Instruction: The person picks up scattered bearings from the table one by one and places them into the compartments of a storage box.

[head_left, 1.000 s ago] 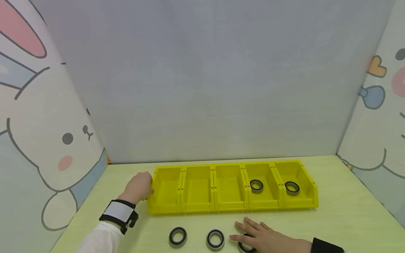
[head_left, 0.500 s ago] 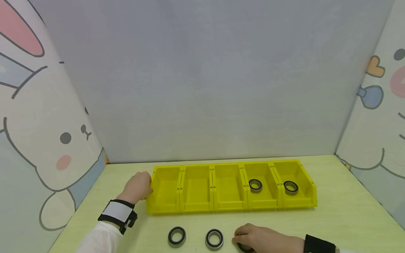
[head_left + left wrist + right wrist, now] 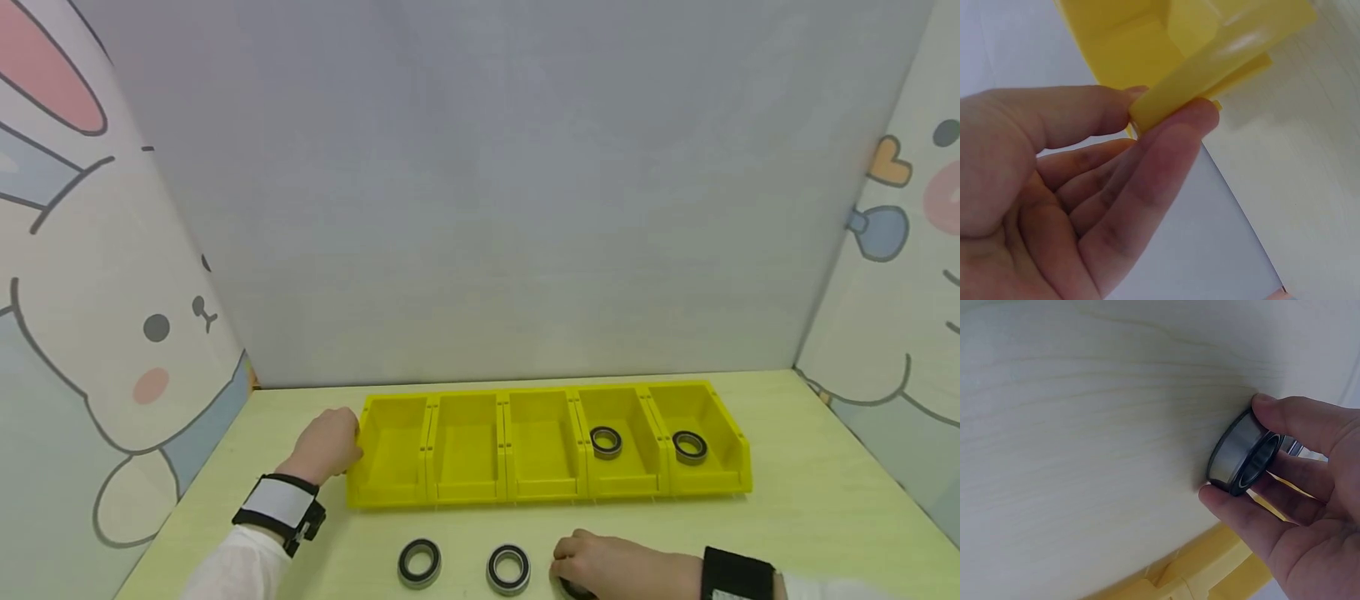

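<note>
My left hand [image 3: 324, 446] pinches the rim at the left end of a row of joined yellow bins [image 3: 468, 502]. In the left wrist view its thumb and fingers [image 3: 1169, 169] lie on either side of the yellow wall [image 3: 1210, 59]. My right hand [image 3: 611, 567] pinches a ball bearing [image 3: 1235, 450] by its outer ring, thumb on one side and fingertips on the other, low over the table in front of the bins. Two more bearings lie flat to its left: a middle bearing [image 3: 508, 569] and a left bearing [image 3: 419, 562].
One bearing [image 3: 605, 442] lies in the second bin from the right and another bearing [image 3: 689, 447] in the rightmost bin. A grey panel [image 3: 517, 208] stands behind the pale wooden table [image 3: 817, 517]. Side panels with cartoon rabbits [image 3: 112, 333] flank it.
My right hand's spread fingers have drawn in around the rightmost bearing on the table and now pinch it, shifting it slightly left. My left hand stays at the bin rim.
</note>
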Action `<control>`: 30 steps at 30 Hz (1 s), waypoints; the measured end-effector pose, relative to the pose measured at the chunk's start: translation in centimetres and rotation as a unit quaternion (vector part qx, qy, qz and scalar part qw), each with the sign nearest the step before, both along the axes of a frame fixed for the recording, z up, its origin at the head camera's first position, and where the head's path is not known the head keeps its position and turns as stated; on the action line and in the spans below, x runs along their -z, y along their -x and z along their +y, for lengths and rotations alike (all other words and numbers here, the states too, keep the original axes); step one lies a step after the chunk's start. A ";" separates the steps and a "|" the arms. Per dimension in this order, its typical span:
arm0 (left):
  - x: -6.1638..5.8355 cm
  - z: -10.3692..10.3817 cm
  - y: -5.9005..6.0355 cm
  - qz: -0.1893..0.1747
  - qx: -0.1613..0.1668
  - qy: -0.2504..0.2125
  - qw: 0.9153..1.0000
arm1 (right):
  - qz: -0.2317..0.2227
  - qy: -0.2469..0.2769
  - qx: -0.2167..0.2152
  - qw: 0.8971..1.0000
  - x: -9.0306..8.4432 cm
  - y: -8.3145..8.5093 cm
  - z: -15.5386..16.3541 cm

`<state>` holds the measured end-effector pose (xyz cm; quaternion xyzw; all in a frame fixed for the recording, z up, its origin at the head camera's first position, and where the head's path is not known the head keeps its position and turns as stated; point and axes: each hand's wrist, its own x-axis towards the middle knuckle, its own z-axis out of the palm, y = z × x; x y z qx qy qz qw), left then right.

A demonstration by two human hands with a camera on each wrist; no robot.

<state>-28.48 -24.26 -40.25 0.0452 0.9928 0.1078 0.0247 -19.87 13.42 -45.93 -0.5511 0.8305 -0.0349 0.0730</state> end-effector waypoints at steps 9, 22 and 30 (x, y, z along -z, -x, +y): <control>0.2 -0.2 0.0 0.006 0.004 -0.004 1.000 | -0.038 -0.049 0.082 0.995 -5.2 1.0 -2.0; 0.2 -0.1 0.0 0.019 0.007 -0.003 1.000 | -0.039 -0.001 0.139 0.990 -9.0 6.0 -3.0; 0.1 0.0 0.1 0.018 0.006 -0.003 1.000 | -0.037 0.028 0.216 0.975 -7.1 9.2 -3.5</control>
